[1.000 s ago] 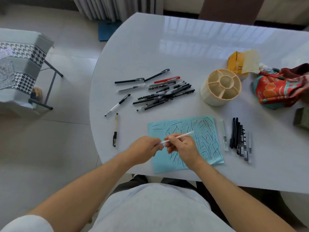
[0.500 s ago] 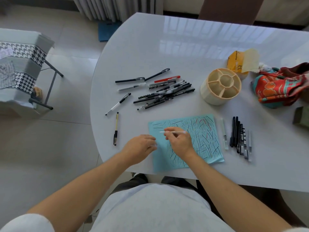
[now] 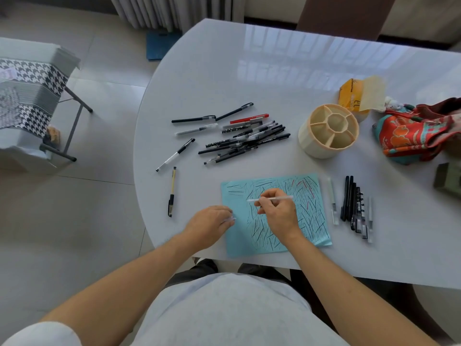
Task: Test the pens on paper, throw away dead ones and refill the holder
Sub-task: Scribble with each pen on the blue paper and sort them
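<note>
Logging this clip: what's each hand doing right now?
Left hand: curled, seems to hold the pen cap.
Right hand: holding the pen over the paper.

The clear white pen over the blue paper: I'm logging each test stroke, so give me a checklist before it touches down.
1. Clear white pen gripped by right hand: ok.
2. Cap off: ok; left hand holds a clear cap.
3. Scribbled blue paper sheet flat on the white table: ok.
4. Unmarked space on the paper's left: ok.
5. Ink flow: cannot tell.
</note>
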The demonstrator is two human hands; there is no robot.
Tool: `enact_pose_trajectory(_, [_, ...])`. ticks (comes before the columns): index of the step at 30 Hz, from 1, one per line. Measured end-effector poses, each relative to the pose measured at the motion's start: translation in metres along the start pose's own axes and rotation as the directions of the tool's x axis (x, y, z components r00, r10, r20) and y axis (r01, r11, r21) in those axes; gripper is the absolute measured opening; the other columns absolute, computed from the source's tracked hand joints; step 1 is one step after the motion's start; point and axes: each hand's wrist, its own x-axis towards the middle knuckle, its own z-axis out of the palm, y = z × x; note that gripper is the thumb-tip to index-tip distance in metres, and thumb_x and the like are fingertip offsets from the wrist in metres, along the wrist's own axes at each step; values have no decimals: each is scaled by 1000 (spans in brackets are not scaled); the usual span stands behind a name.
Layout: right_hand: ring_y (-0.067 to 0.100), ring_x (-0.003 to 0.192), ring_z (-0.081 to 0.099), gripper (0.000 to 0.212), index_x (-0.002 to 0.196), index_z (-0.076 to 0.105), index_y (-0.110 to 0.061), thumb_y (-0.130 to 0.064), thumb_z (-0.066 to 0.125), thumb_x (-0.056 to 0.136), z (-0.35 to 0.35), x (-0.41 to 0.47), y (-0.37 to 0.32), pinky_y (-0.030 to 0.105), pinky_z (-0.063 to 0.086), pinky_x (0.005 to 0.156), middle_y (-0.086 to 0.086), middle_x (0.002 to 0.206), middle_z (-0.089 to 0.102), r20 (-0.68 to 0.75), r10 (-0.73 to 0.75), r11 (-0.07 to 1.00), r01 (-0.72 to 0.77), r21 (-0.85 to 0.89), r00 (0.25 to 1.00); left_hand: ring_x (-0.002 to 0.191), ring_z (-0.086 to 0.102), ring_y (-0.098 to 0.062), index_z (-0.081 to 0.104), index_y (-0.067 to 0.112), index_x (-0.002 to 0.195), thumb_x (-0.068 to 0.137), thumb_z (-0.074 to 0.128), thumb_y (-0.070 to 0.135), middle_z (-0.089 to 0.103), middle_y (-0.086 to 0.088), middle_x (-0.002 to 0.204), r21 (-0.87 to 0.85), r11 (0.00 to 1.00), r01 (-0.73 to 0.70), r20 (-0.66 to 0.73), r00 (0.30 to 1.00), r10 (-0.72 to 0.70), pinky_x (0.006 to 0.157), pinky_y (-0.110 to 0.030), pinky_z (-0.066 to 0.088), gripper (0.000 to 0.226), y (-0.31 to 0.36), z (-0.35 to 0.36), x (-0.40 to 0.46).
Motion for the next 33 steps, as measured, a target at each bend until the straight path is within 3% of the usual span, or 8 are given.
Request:
enact_pose_trajectory(4, [22, 64, 71, 4, 91, 66, -8, -12, 66, 92, -5, -10, -1, 29, 61, 65, 17, 81, 76, 109, 88, 963, -113, 246, 990, 105, 60, -14, 71, 18, 110, 101, 50, 41, 69, 6, 115, -86, 994, 63, -47, 997, -68, 91, -36, 49, 32, 6, -2, -3])
enact_pose_trajectory(15, [23, 60, 67, 6, 90, 66, -5, -5, 64, 96, 3, -18, -8, 38, 61, 69, 23, 82, 74, 241, 101, 955, -162, 250, 965, 61, 52, -4, 63, 27, 84, 100, 49, 41, 60, 15, 69, -86, 991, 102, 17, 995, -101, 58, -28, 40, 25, 19, -12, 0])
enact_pose_trajectory(21, [22, 55, 64, 12, 86, 65, -5, -17, 67, 86, 3, -18, -14, 40, 59, 66, 22, 77, 73, 196, 95, 944, -151, 293, 976, 60, 56, -7, 66, 30, 85, 100, 50, 42, 62, 19, 66, -134, 983, 122, 8, 993, -122, 56, -26, 43, 25, 23, -20, 3])
enact_pose_trajectory(28, [24, 57, 63, 15, 88, 63, -3, -18, 67, 85, 1, -15, -14, 39, 59, 66, 24, 77, 72, 166, 86, 933, -138, 331, 982, 66, 61, -11, 63, 33, 83, 100, 51, 42, 66, 14, 71, -177, 974, 138, 50, 990, -131, 65, -36, 51, 23, 25, -24, 4])
enact_pose_trajectory(33, [23, 58, 66, 14, 90, 64, -2, -15, 68, 89, 8, -17, -13, 39, 60, 68, 22, 79, 73, 257, 100, 926, -184, 329, 961, 66, 61, -7, 61, 29, 78, 101, 46, 43, 66, 12, 70, -172, 980, 105, 60, 994, -96, 63, -31, 50, 30, 30, -22, 5])
